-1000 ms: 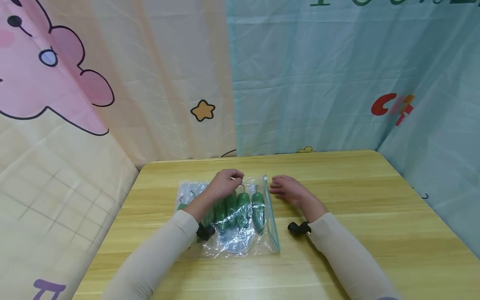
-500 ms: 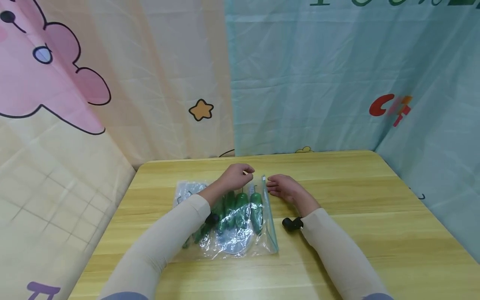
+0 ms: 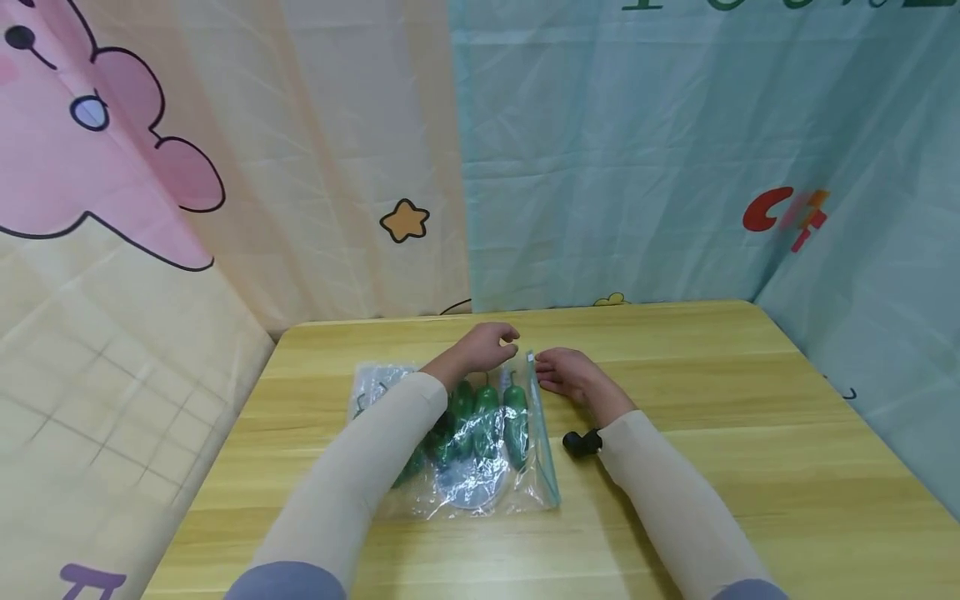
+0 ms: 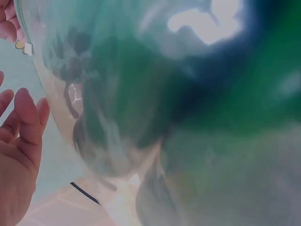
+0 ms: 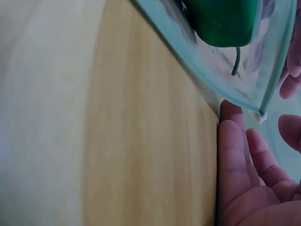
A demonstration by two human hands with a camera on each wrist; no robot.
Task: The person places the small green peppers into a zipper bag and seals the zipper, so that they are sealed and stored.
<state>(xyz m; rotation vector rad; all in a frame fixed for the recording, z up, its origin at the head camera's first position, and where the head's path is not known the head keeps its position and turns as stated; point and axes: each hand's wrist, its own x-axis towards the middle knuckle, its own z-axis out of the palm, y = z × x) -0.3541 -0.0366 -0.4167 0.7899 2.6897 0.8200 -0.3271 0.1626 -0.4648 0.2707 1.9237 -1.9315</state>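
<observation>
A clear zip bag [image 3: 420, 503] holding several green peppers [image 3: 516, 421] lies flat on the table, its greenish zip edge [image 3: 547, 458] facing right. A small white zip slider [image 5: 263, 117] sits at that edge's far corner. My left hand [image 3: 489, 347] hovers over the bag's far edge, left of the slider, fingers loosely bent with nothing between them. Just right of the slider is my right hand [image 3: 573, 377]; in the right wrist view its fingertips reach close by the zip corner, and whether they touch it I cannot tell. Neither hand pinches anything visibly.
The wooden table [image 3: 720, 375] extends right and left of the bag. A pale round shape [image 3: 471, 485] shows at the bag's near part. Printed curtains [image 3: 600, 167] hang behind and at both sides. Black wrist cameras [image 3: 582, 444] protrude near the bag.
My left hand has moved right and slightly away from me along the bag's far edge, toward the slider. My right hand has shifted slightly left. The bag has stayed in place.
</observation>
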